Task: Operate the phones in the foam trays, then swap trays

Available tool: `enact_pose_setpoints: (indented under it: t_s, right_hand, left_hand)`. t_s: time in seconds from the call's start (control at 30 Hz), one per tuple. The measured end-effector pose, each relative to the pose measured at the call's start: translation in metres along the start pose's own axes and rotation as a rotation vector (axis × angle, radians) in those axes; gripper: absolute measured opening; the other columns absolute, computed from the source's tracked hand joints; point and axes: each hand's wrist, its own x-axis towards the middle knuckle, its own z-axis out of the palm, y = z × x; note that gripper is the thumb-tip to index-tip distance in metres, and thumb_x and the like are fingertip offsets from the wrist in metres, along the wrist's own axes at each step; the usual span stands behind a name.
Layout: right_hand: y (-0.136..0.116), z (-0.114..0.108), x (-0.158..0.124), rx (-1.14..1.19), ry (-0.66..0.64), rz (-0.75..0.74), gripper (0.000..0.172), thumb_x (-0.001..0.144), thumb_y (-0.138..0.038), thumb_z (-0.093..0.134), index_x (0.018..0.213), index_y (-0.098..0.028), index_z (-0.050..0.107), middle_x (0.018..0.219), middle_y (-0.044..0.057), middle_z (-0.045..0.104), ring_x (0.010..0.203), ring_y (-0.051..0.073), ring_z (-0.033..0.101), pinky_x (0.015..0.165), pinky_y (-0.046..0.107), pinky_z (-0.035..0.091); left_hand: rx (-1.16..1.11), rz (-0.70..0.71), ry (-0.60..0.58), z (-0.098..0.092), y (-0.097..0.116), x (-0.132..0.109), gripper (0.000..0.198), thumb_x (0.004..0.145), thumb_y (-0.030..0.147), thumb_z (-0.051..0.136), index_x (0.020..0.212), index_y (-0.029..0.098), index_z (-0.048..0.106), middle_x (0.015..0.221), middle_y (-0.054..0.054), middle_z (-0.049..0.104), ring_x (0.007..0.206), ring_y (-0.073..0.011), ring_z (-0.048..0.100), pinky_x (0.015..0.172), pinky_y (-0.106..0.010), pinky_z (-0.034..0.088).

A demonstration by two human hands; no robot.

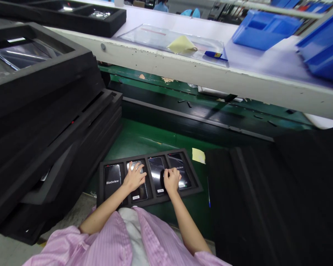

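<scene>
A black foam tray (193,174) lies on the green work surface in front of me, with several smartphones in its slots. The leftmost smartphone (112,176) shows "Blackview" on its screen. My left hand (134,178) rests over the dark-screened second smartphone (142,192), fingers spread on it. Curled at the right edge of the third smartphone (156,173), my right hand (172,180) has its fingers closed; what is between them is hidden. It partly covers the rightmost smartphone (175,161), whose screen is lit with lettering.
Stacked black foam trays (72,96) rise on the left, and black foam (252,199) fills the right. A yellow note (198,156) and a pen (209,194) lie beside the tray. The white shelf (155,55) above holds a blue bin (262,31).
</scene>
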Motion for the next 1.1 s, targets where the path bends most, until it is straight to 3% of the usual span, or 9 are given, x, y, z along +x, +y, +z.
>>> enact_pose_setpoints:
  t_s: [0.6, 0.73, 0.83, 0.9, 0.97, 1.1]
  right_hand:
    - [-0.004, -0.002, 0.0, 0.024, -0.005, 0.017, 0.025, 0.088, -0.036, 0.049, 0.076, -0.015, 0.054, 0.081, 0.001, 0.052, 0.081, 0.016, 0.049, 0.08, 0.035, 0.037]
    - [-0.006, -0.007, 0.0, 0.036, 0.019, 0.012, 0.026, 0.088, -0.037, 0.046, 0.075, -0.015, 0.054, 0.078, 0.001, 0.051, 0.08, 0.016, 0.048, 0.08, 0.036, 0.037]
    - [-0.015, -0.017, 0.002, 0.064, 0.07, -0.012, 0.035, 0.091, -0.034, 0.031, 0.079, -0.015, 0.057, 0.077, 0.005, 0.05, 0.079, 0.02, 0.047, 0.079, 0.04, 0.035]
    - [-0.034, -0.028, 0.002, 0.101, 0.11, -0.069, 0.044, 0.091, -0.033, 0.02, 0.089, -0.014, 0.06, 0.081, 0.01, 0.051, 0.081, 0.023, 0.047, 0.079, 0.043, 0.034]
    - [-0.068, -0.045, -0.002, 0.16, 0.128, -0.193, 0.047, 0.089, -0.033, 0.019, 0.101, -0.014, 0.06, 0.087, 0.013, 0.053, 0.086, 0.025, 0.048, 0.079, 0.043, 0.036]
    - [-0.179, -0.094, -0.032, 0.325, 0.098, -0.629, 0.042, 0.087, -0.037, 0.031, 0.11, -0.021, 0.061, 0.1, 0.008, 0.06, 0.098, 0.02, 0.052, 0.087, 0.037, 0.041]
  left_hand:
    - [-0.111, -0.025, -0.002, -0.003, 0.001, 0.0, 0.008, 0.08, 0.022, 0.059, 0.085, 0.016, 0.062, 0.119, -0.007, 0.054, 0.121, -0.0261, 0.041, 0.103, -0.057, 0.025]
    - [-0.202, -0.042, 0.051, -0.006, 0.0, -0.001, 0.011, 0.08, 0.021, 0.059, 0.089, 0.018, 0.063, 0.118, -0.006, 0.055, 0.119, -0.0257, 0.042, 0.103, -0.057, 0.026]
    - [-0.272, -0.125, 0.159, -0.014, -0.004, -0.017, 0.019, 0.083, 0.019, 0.051, 0.098, 0.022, 0.062, 0.117, -0.005, 0.055, 0.116, -0.0231, 0.044, 0.102, -0.053, 0.03]
    - [-0.313, -0.227, 0.262, -0.024, -0.01, -0.041, 0.025, 0.087, 0.02, 0.041, 0.1, 0.023, 0.061, 0.116, -0.007, 0.054, 0.113, -0.0209, 0.047, 0.098, -0.046, 0.037]
    - [-0.348, -0.346, 0.381, -0.037, -0.018, -0.073, 0.028, 0.09, 0.024, 0.034, 0.101, 0.021, 0.06, 0.113, -0.008, 0.055, 0.108, -0.02, 0.049, 0.091, -0.041, 0.043]
    - [-0.389, -0.598, 0.618, -0.062, -0.03, -0.133, 0.029, 0.091, 0.036, 0.039, 0.102, 0.015, 0.056, 0.107, -0.008, 0.056, 0.099, -0.0199, 0.055, 0.085, -0.042, 0.046]
